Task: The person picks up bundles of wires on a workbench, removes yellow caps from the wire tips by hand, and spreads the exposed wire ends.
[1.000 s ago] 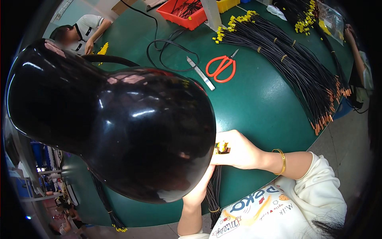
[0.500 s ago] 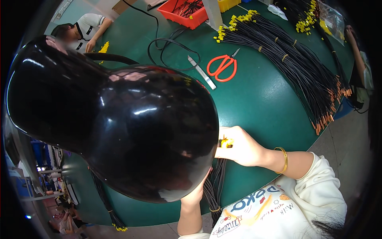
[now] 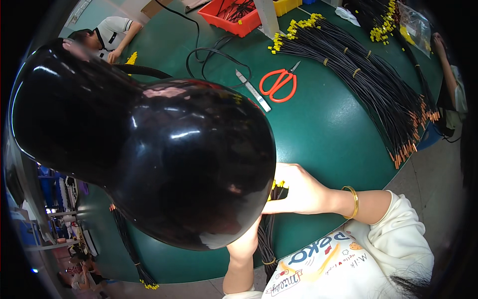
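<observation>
A glossy black lamp-like hood [image 3: 194,149] covers much of my work. My right hand [image 3: 303,192] curves around the yellow ends [image 3: 280,184] of a bundle of black cables [image 3: 268,244], thumb below and fingers above. Its fingertips disappear behind the hood, so what they pinch is hidden. Only the wrist and lower part of my left hand [image 3: 244,244] show, beside that bundle; its fingers are out of sight under the hood. A tie holds the bundle together near the table's front edge.
Orange-handled snips [image 3: 279,84] and a utility knife [image 3: 253,90] lie beyond the hood. Large bundles of black cables [image 3: 356,74] spread at right. A red bin [image 3: 230,20] stands at the back. Another bundle [image 3: 130,244] lies front left. A co-worker [image 3: 113,37] sits far left.
My right hand has shifted slightly down, with its thumb now stretched left across the cables. The yellow ends show more clearly between thumb and fingers. My left hand stays in about the same place.
</observation>
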Tool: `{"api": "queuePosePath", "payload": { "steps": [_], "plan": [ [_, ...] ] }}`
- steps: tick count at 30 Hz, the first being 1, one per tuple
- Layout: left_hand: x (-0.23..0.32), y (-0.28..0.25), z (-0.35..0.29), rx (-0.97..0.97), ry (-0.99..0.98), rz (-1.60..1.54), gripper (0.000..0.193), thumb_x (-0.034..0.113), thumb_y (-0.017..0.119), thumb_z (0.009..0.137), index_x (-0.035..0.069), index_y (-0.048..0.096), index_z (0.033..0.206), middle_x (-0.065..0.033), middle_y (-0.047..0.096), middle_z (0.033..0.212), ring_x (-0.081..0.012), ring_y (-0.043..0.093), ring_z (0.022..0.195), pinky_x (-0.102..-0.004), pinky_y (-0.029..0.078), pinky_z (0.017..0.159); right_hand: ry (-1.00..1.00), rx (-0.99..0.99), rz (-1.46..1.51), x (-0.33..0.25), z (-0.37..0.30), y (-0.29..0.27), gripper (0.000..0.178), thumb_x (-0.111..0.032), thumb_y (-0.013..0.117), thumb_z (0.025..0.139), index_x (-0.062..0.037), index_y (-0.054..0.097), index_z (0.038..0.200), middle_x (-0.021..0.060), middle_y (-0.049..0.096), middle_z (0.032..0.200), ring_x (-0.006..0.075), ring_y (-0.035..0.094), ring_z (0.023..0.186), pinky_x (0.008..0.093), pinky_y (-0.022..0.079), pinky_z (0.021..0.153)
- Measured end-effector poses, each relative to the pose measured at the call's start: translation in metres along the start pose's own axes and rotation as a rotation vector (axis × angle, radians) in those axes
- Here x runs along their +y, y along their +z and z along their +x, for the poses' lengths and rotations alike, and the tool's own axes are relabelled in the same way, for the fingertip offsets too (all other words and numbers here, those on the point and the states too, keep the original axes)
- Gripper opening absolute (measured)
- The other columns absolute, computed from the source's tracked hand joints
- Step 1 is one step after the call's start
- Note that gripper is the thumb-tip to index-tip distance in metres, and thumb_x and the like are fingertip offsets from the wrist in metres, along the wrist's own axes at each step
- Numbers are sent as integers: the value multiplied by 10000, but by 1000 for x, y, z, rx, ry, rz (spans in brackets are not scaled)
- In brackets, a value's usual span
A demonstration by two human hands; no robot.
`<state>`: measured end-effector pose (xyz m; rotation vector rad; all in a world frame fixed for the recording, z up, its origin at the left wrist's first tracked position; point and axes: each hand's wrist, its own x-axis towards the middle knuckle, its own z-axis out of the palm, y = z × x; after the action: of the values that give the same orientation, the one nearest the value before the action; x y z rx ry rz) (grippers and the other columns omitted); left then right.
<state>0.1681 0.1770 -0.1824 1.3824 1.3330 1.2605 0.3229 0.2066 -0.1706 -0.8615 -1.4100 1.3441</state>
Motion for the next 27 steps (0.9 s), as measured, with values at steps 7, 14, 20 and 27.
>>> {"api": "queuePosePath", "payload": {
  "steps": [7, 14, 20, 27],
  "plan": [
    [-7, -7, -1, 16, -158, -116, 129, -7, 609, 724, -34, 552, 836, -63, 560, 714, -110, 525, 612, -214, 419, 583, 139, 9, 157, -4, 1, -4, 167, -99, 647, 740, 5, 582, 853, 63, 613, 814, 103, 568, 743, 234, 450, 693],
    [0, -3, 0, 74, -151, -221, 215, -7, 629, 697, -17, 512, 877, -48, 538, 724, -105, 519, 615, -216, 421, 584, 168, -35, 260, 4, 1, -6, 217, -98, 645, 751, 25, 575, 915, 71, 613, 820, 89, 560, 774, 231, 449, 721],
    [1, -2, 1, 25, -98, -188, 198, -19, 635, 688, -32, 537, 860, -61, 563, 747, -113, 537, 635, -228, 436, 607, 56, -99, 76, -12, 2, -6, 182, -125, 639, 748, 3, 590, 869, 69, 624, 792, 110, 580, 729, 242, 451, 694],
    [-1, -7, 1, -2, -157, -82, 118, -27, 606, 710, -52, 572, 820, -77, 580, 724, -121, 545, 614, -232, 442, 604, 129, 53, 31, -9, 0, -5, 173, -118, 646, 735, 7, 578, 833, 73, 621, 771, 104, 574, 707, 237, 454, 672]
  ]
}}
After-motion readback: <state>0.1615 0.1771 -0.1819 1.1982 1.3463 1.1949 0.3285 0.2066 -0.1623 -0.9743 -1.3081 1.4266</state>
